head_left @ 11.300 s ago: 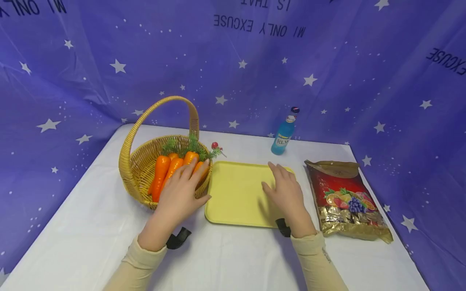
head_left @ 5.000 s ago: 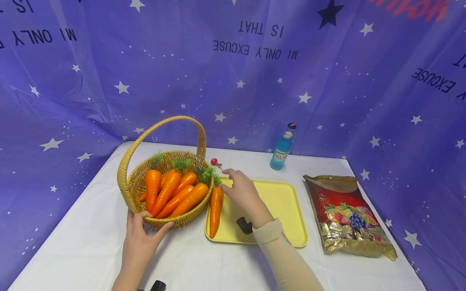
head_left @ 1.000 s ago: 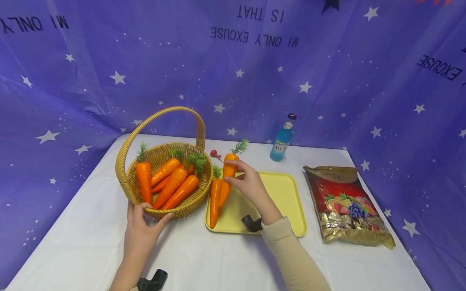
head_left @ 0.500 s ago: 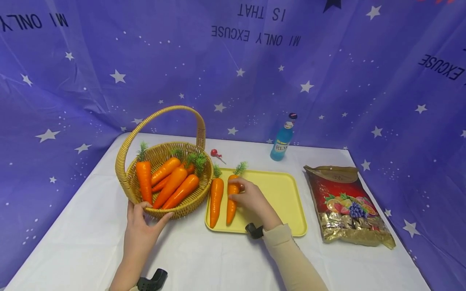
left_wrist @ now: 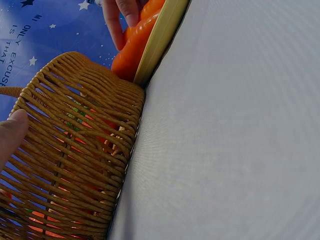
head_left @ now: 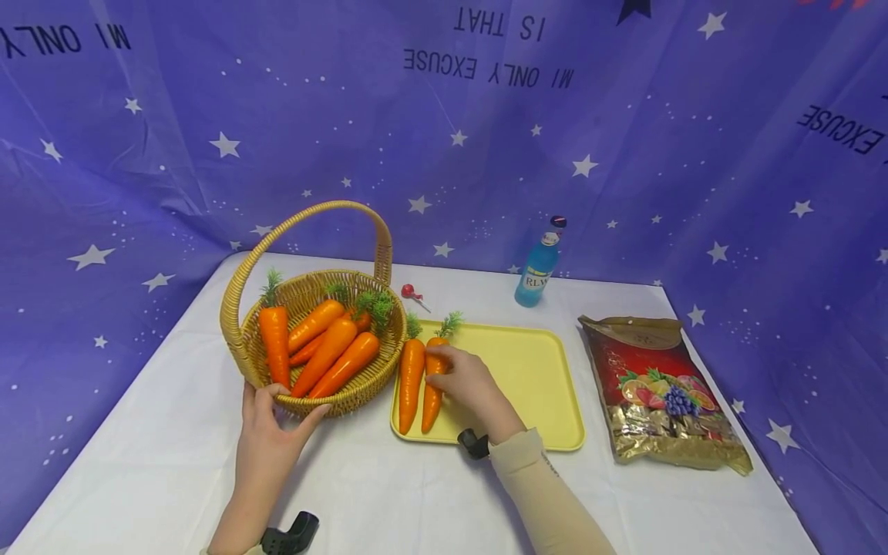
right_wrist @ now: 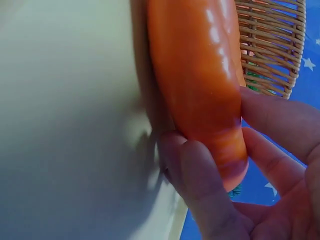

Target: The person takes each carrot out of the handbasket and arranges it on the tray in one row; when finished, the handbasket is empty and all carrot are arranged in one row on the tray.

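Here, pinching one carrot point(head_left: 432, 401) in the right hand point(head_left: 473, 383), gripping the basket point(head_left: 358, 401) in the left hand point(head_left: 269, 438); best settled flat on the tray point(head_left: 525, 378) before release.

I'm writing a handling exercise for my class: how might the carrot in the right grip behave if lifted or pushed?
The carrot may be slippery, given its glossy surface. Its rounded sides suggest it could roll on the yellow tray; its taper would probably curve the path.
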A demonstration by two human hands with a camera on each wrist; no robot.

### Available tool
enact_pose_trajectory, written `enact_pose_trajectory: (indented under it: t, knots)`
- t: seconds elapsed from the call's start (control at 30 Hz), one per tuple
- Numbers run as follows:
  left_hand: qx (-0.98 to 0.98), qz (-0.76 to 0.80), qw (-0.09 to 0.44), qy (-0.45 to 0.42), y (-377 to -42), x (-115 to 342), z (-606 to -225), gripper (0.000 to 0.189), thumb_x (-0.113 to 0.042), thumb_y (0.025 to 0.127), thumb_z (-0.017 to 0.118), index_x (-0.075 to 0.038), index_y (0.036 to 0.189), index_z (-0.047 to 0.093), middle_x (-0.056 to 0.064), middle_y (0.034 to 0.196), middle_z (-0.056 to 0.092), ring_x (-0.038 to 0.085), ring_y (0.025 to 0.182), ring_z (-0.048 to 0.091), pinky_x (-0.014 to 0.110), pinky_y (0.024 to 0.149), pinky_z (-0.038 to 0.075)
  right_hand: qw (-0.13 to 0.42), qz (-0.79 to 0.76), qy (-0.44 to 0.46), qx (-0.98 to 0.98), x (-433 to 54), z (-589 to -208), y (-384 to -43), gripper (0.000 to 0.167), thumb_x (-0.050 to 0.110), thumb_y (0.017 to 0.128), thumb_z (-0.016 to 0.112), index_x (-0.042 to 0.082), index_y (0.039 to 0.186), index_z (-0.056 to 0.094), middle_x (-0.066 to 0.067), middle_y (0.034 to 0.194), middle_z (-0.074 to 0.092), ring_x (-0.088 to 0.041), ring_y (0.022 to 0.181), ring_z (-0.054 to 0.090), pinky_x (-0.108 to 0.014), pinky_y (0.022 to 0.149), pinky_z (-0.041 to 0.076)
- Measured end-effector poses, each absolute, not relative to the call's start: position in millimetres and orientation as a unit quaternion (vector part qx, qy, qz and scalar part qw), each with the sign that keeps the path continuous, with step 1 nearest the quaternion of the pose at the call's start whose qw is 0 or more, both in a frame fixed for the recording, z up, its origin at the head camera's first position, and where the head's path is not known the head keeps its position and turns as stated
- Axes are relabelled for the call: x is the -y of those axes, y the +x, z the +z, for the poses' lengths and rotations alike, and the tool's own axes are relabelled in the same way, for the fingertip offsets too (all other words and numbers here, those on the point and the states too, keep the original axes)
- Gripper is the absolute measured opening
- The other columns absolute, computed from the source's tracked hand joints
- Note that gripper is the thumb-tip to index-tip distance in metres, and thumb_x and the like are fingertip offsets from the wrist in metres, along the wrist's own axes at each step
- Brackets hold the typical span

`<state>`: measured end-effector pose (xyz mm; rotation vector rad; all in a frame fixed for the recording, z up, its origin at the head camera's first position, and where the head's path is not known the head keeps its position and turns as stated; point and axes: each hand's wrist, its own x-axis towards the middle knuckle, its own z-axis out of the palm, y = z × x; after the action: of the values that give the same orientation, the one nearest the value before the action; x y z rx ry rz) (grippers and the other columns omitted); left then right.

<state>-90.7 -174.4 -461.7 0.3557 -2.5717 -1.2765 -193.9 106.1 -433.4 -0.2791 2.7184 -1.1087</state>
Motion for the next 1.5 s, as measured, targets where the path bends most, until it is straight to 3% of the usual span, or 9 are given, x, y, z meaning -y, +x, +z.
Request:
enact_pose_trajectory:
  t: [0.4, 0.67, 0.83, 0.93, 1.07, 1.13, 1.3, 1.37, 1.5]
  knots:
    - [0.880, -0.440, 0.133, 0.121, -90, 174, -462, 0.069, -0.045, 0.076, 0.081, -0.006, 0.113, 0.036, 0.022, 0.158, -0.007, 0.048, 0.140, 0.015, 0.064, 0.103, 0.028, 0.078, -0.281, -0.095, -0.952, -96, -434, -192, 0.048, 0.030, 0.089, 0.071, 0.019, 0.134, 0.058, -0.009, 0.126, 0.062, -0.022, 0.093, 0.057, -0.032, 0.073, 0.045]
    - [0.880, -0.438, 0.139, 0.118, -92, 175, -464, 0.069, -0.045, 0.075, 0.081, -0.007, 0.113, 0.037, 0.020, 0.158, -0.006, 0.048, 0.139, 0.017, 0.064, 0.102, 0.029, 0.019, -0.246, -0.097, -0.964, -97, -416, -189, 0.049, 0.030, 0.089, 0.071, 0.021, 0.135, 0.057, -0.007, 0.123, 0.064, -0.026, 0.105, 0.061, -0.041, 0.090, 0.049]
    - [0.879, -0.440, 0.137, 0.121, -91, 175, -463, 0.069, -0.046, 0.075, 0.081, -0.008, 0.112, 0.037, 0.020, 0.158, -0.006, 0.048, 0.139, 0.017, 0.065, 0.102, 0.029, 0.005, -0.273, -0.116, -0.955, -91, -387, -184, 0.051, 0.027, 0.089, 0.072, 0.023, 0.137, 0.055, -0.010, 0.098, 0.068, -0.022, 0.072, 0.058, -0.033, 0.063, 0.050]
    - [0.880, -0.439, 0.135, 0.123, -91, 175, -463, 0.069, -0.045, 0.075, 0.081, -0.008, 0.112, 0.037, 0.020, 0.158, -0.006, 0.048, 0.139, 0.017, 0.065, 0.101, 0.029, 0.018, -0.288, -0.141, -0.947, -80, -371, -183, 0.052, 0.027, 0.090, 0.071, 0.023, 0.139, 0.053, -0.009, 0.102, 0.068, -0.018, 0.064, 0.054, -0.029, 0.055, 0.046]
    - [0.880, -0.439, 0.133, 0.124, -91, 175, -462, 0.069, -0.045, 0.075, 0.081, -0.007, 0.113, 0.037, 0.020, 0.159, -0.006, 0.049, 0.139, 0.018, 0.065, 0.101, 0.029, 0.029, -0.274, -0.175, -0.945, -60, -356, -184, 0.054, 0.031, 0.090, 0.070, 0.026, 0.140, 0.051, -0.004, 0.123, 0.064, -0.014, 0.066, 0.055, -0.027, 0.059, 0.047]
    - [0.880, -0.439, 0.134, 0.124, -91, 175, -462, 0.069, -0.045, 0.075, 0.081, -0.008, 0.113, 0.037, 0.020, 0.159, -0.006, 0.049, 0.139, 0.019, 0.065, 0.102, 0.029, 0.032, -0.263, -0.193, -0.945, -48, -353, -186, 0.054, 0.031, 0.090, 0.070, 0.027, 0.140, 0.051, -0.005, 0.116, 0.067, -0.016, 0.062, 0.052, -0.028, 0.059, 0.046]
    - [0.880, -0.438, 0.137, 0.123, -91, 175, -463, 0.069, -0.046, 0.075, 0.081, -0.008, 0.112, 0.037, 0.019, 0.159, -0.005, 0.048, 0.138, 0.020, 0.064, 0.101, 0.030, 0.061, -0.225, -0.215, -0.949, -21, -355, -194, 0.055, 0.029, 0.092, 0.067, 0.024, 0.143, 0.048, -0.004, 0.068, 0.062, -0.012, 0.045, 0.038, -0.025, 0.047, 0.039]
    - [0.881, -0.436, 0.136, 0.121, -91, 175, -463, 0.069, -0.046, 0.076, 0.080, -0.008, 0.113, 0.037, 0.020, 0.159, -0.005, 0.049, 0.138, 0.021, 0.065, 0.101, 0.030, 0.071, -0.205, -0.212, -0.953, -12, -359, -198, 0.054, 0.029, 0.092, 0.066, 0.024, 0.142, 0.048, -0.003, 0.068, 0.061, -0.011, 0.044, 0.039, -0.024, 0.045, 0.038]
    - [0.883, -0.433, 0.136, 0.121, -92, 175, -463, 0.069, -0.046, 0.076, 0.080, -0.008, 0.113, 0.037, 0.021, 0.158, -0.004, 0.051, 0.136, 0.023, 0.065, 0.100, 0.031, 0.070, -0.150, -0.210, -0.964, 2, -367, -204, 0.050, 0.030, 0.092, 0.067, 0.023, 0.139, 0.052, -0.003, 0.099, 0.070, -0.015, 0.064, 0.059, -0.026, 0.052, 0.045]
